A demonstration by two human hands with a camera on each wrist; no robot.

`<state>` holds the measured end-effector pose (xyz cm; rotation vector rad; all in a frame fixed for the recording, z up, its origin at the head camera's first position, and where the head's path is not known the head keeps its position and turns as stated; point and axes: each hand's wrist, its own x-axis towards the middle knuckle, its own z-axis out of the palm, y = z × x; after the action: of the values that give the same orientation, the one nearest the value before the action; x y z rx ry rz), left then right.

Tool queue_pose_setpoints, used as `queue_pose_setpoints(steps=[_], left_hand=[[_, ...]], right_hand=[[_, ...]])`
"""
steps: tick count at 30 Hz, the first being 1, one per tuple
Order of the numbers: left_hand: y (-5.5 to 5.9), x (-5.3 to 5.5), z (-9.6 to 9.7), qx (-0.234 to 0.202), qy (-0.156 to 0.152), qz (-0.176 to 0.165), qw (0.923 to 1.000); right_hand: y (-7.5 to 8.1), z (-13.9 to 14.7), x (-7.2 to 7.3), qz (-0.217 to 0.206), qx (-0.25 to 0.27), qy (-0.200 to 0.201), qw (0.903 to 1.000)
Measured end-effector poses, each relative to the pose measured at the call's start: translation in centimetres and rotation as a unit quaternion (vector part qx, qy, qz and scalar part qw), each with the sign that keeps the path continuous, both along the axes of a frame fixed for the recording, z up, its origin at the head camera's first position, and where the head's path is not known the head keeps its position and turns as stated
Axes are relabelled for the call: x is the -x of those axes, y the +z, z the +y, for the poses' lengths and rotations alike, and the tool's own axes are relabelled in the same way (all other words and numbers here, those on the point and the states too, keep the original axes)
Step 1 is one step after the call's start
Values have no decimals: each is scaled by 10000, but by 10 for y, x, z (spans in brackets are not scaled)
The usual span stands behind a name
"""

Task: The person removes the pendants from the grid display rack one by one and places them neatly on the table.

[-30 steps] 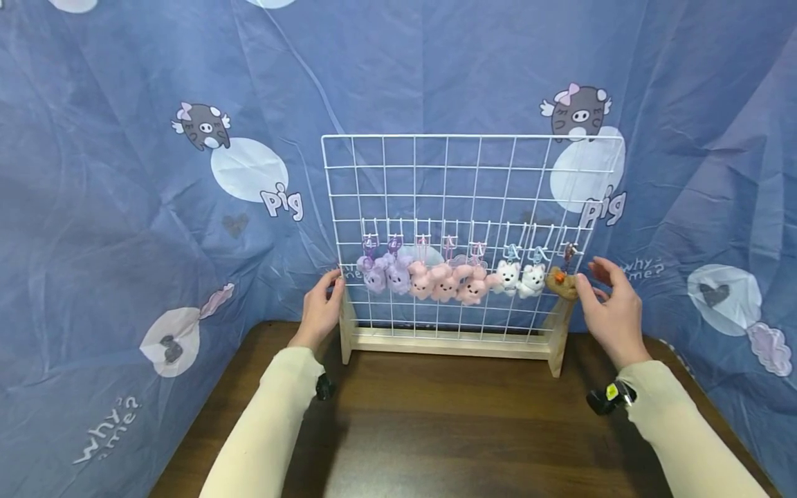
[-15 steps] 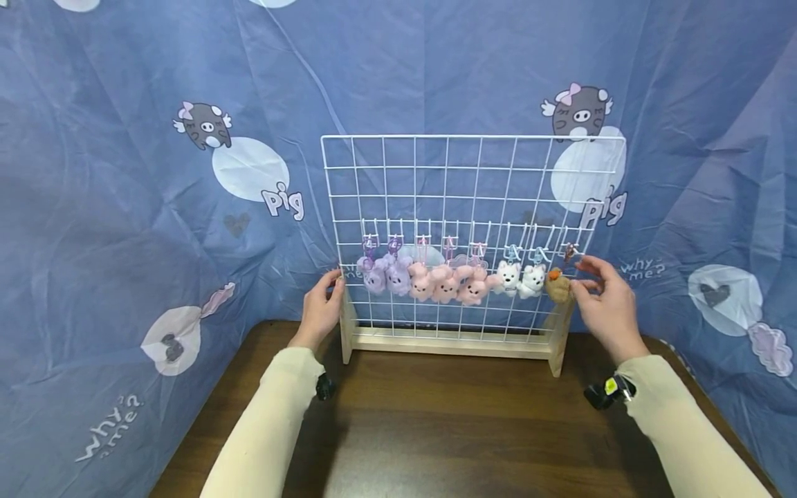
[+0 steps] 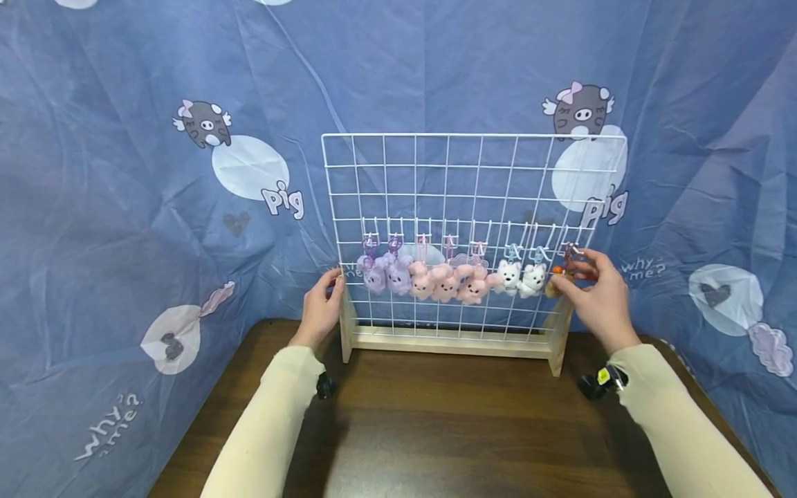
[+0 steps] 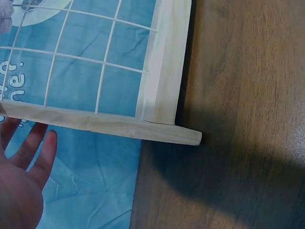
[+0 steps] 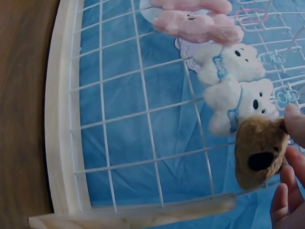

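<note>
Left hand, fingers on wooden stand, right hand, thumb and fingers on brown plush, two white plushes left of those fingers, three pink plushes, two purple plushes farther left.

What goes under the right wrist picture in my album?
A right hand touches a brown plush animal beside two white plush animals on a white wire grid.
</note>
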<state>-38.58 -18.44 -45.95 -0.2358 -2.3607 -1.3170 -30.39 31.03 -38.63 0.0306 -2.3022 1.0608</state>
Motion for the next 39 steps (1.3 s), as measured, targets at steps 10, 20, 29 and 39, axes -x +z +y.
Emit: queue_pose_setpoints(steps=[10, 20, 29, 39], left_hand=[[0, -1, -1, 10, -44, 9, 10000], [-2, 0, -1, 0, 15, 8, 10000], [0, -2, 1, 33, 32, -75, 10000], [0, 0, 0, 60, -17, -132, 9999]], right_hand=[[2, 1, 2, -15, 384, -84, 9992], [10, -3, 3, -146, 1280, 166, 9915], [12, -4, 6, -245, 1319, -69, 9909], [13, -3, 3, -858, 1021, 112, 9910]])
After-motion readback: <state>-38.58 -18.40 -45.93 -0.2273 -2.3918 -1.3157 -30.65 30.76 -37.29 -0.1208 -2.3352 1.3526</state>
